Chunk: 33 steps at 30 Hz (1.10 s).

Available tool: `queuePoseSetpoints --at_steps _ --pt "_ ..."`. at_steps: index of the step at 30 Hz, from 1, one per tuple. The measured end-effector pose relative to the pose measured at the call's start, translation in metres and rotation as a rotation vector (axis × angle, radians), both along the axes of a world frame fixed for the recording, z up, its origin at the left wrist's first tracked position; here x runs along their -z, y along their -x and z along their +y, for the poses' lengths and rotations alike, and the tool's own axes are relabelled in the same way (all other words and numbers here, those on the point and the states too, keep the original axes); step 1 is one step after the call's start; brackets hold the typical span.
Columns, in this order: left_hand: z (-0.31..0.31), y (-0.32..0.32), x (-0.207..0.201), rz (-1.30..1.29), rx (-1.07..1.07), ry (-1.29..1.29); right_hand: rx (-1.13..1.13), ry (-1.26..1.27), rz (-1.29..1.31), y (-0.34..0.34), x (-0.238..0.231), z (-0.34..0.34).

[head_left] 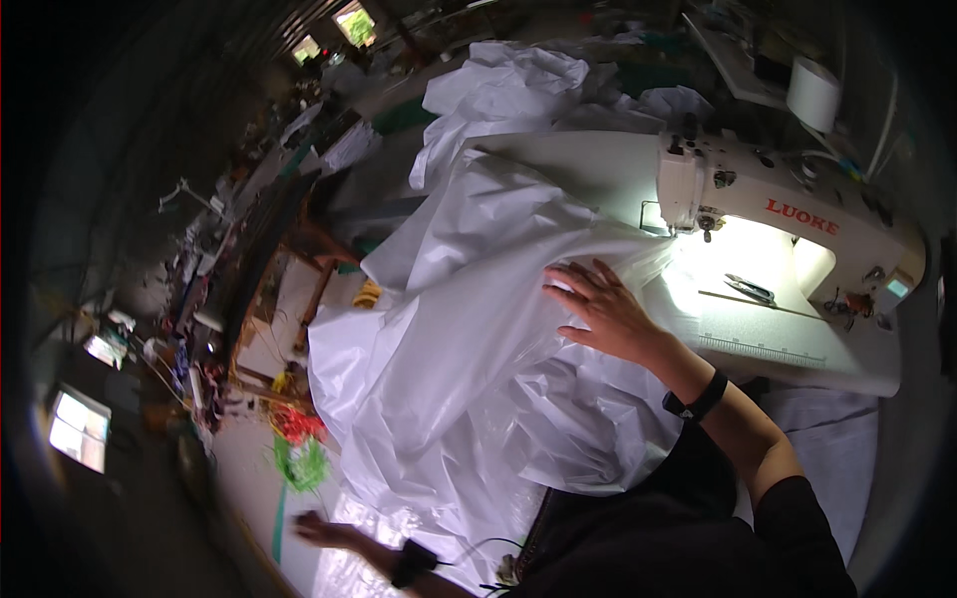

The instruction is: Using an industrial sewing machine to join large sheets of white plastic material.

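A large white sheet of thin, shiny material (pixel 439 329) drapes over the sewing table and down its front in loose folds. Its right part runs up to the needle area of a white sewing machine (pixel 743 189), whose lamp lights the bed. My right hand (pixel 608 314) lies flat on the sheet, fingers spread, left of and below the needle. Away at the lower left, my left hand (pixel 324 531) hovers off the sheet, smeared by motion, so its fingers are unclear. Small thread snips (pixel 750 289) rest on the machine bed, beside a thin rod.
More crumpled white material (pixel 508 85) is heaped behind the table. A wooden frame (pixel 304 249) stands to the left. Red strips (pixel 297 424) and green strips (pixel 302 463) lie at the lower left. A white cone-like spool (pixel 812 95) is at the upper right.
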<state>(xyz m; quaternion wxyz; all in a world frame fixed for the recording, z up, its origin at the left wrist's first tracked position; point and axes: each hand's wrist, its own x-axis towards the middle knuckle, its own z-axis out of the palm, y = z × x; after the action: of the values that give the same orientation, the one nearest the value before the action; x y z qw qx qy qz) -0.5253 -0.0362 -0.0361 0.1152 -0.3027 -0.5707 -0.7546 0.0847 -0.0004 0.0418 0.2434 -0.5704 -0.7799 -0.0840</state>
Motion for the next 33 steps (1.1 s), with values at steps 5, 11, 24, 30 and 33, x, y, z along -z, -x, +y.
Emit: queuePoseSetpoints --at_steps 5,11,24,30,33 --pt "-0.035 0.019 -0.093 1.095 0.537 0.639 -0.053 -0.091 0.059 0.025 -0.03 0.018" --pt "-0.008 -0.03 0.097 -0.176 0.174 0.945 -0.053 -0.216 -0.075 0.042 -0.034 0.041" --pt "0.246 0.04 -0.33 1.36 -0.03 0.63 0.089 -0.175 -0.239 0.027 -0.064 0.054" --pt "0.28 -0.199 -0.113 1.457 0.693 0.797 -0.455 -0.091 -0.012 0.039 -0.003 -0.01" --pt "0.276 -0.115 0.006 1.239 1.006 1.048 -0.701 0.274 -0.454 0.074 0.131 -0.115"
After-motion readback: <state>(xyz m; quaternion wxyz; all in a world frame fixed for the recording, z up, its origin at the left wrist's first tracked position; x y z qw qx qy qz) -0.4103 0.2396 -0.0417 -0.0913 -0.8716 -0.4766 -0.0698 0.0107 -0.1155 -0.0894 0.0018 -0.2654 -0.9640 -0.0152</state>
